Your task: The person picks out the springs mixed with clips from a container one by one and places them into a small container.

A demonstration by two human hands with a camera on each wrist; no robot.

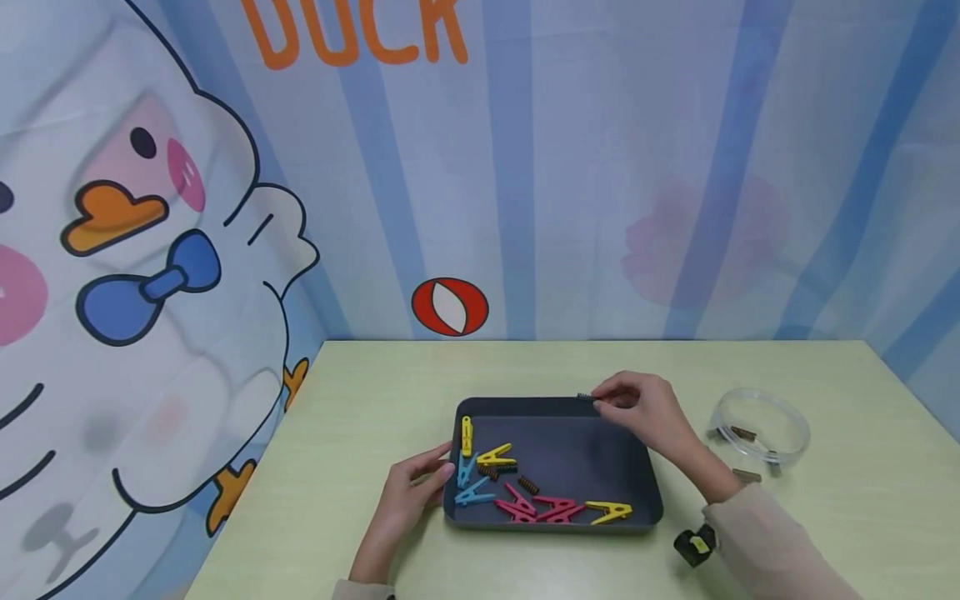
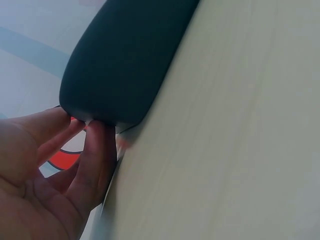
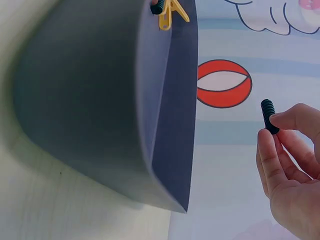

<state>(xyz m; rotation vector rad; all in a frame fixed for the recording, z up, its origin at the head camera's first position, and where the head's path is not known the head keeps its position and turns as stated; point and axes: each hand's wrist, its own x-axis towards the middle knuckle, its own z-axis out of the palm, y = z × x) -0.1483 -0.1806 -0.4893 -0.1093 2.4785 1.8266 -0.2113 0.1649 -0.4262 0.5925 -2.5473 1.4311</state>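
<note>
A dark coil spring is pinched between thumb and fingers of my right hand; the head view shows it at the tray's back rim. My left hand touches the left end of the dark grey tray, its thumb and fingertips against the outer wall. Inside the tray lie yellow clips, blue clips and pink clips, mostly along the left and front. Among them are brown springs and a black spring.
Right of the tray stands a clear round dish, with a brown spring seen through it. Another small spring-like piece lies just in front. A black wrist camera hangs by the right sleeve. Behind the table rises a printed backdrop.
</note>
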